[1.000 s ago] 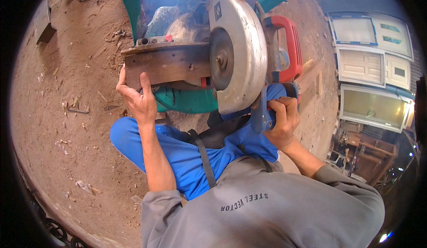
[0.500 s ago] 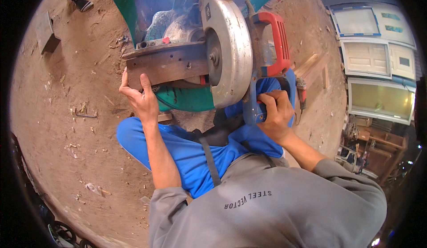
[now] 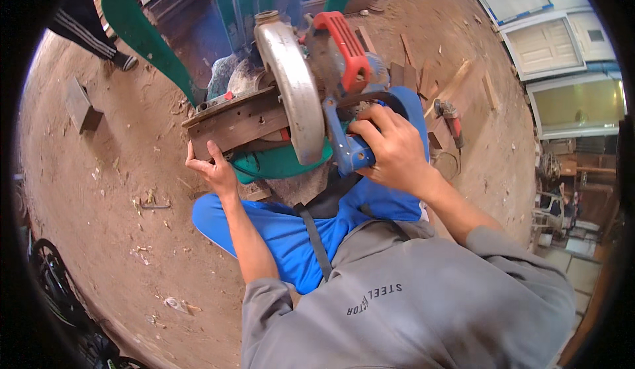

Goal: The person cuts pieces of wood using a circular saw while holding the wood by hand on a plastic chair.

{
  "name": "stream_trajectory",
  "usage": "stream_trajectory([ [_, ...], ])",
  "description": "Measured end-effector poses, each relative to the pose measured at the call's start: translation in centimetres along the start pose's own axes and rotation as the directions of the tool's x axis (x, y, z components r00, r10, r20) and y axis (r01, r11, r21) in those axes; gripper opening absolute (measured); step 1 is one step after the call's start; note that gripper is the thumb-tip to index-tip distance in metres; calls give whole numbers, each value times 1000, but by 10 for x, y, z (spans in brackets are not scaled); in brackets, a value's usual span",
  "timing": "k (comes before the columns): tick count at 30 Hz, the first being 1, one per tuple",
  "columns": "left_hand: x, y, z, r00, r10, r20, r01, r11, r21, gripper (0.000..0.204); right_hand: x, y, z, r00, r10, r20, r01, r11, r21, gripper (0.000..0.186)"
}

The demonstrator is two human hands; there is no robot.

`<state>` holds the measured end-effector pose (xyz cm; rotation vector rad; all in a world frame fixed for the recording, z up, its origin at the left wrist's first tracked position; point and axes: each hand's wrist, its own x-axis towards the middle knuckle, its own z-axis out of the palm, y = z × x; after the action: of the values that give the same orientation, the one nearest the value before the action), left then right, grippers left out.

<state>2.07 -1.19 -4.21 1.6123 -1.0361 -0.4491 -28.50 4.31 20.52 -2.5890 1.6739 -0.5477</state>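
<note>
My right hand [image 3: 393,145] is wrapped round the blue D-shaped handle [image 3: 349,150] of a power saw [image 3: 291,91]. The saw has a scuffed silver blade guard and a red upper grip. Its guard stands over the right end of a dark brown wooden board [image 3: 238,127], hiding that end and the blade. My left hand [image 3: 215,169] grips the board's left end, thumb on the near face and fingers at the edge. Along its far side, the board lies against a metal fence [image 3: 225,101]. Beneath it is a green plastic surface [image 3: 281,162].
A green plastic chair [image 3: 142,45] stands just beyond the saw. Right of the saw lie wood offcuts [image 3: 410,78] and a red-grey power tool [image 3: 451,121]. Another person's leg [image 3: 86,28] shows at upper left, near a grey block [image 3: 84,107]. Doors and windows [image 3: 546,45] lean at right.
My view has shifted, bringing more of the chair into sight. The saw head and my right hand have tilted and look raised. My left hand keeps its hold on the board.
</note>
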Motion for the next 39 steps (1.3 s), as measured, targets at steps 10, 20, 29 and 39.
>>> stream_trajectory([
  [10,5,-2,-8,998,-60,14,60,998,-36,65,56,16,-54,973,-167,-160,185,977,104,58],
  [20,2,16,-6,998,-47,47,46,999,26,65,103,32,-93,984,-129,123,113,986,124,65],
  [29,14,-12,-20,951,-300,80,305,950,-63,70,44,92,-45,736,498,-459,-46,713,699,46],
  [39,26,4,-35,811,-527,254,574,801,-171,47,-34,135,196,534,839,106,-533,237,812,68],
])
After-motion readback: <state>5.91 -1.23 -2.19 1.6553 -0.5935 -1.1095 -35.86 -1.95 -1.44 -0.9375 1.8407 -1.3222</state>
